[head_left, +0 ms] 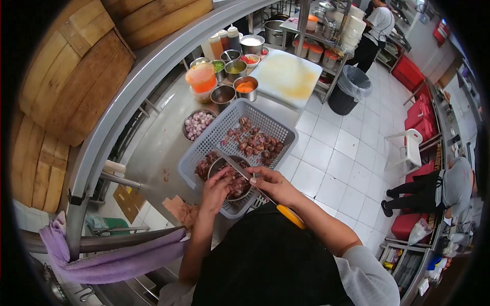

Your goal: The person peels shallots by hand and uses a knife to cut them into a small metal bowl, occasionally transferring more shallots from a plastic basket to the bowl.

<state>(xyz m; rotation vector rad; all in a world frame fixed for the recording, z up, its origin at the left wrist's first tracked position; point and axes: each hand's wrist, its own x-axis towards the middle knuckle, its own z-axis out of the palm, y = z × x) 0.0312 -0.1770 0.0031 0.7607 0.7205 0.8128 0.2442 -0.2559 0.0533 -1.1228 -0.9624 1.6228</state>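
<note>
My right hand (275, 186) is closed around a knife (232, 163). Its blade reaches over a metal bowl (246, 200), and its yellow handle sticks out below my wrist. My left hand (217, 191) is at the bowl's left side, fingers bent together near the blade; whatever they pinch is too small to make out. Reddish-purple pieces, apparently onion or shallot, fill the bowl. It sits inside a grey perforated basket (290, 136), where unpeeled shallots (255, 143) lie at the far end and a dark pile of similar pieces (204, 166) lies left of the bowl.
A bowl of peeled shallots (199, 125) stands left of the basket. Beyond are metal containers, an orange-lidded tub (201, 76), squeeze bottles (233, 38) and a white cutting board (286, 76). Brown paper (182, 210) lies at left. Two people work farther off, beyond a black bin (347, 94).
</note>
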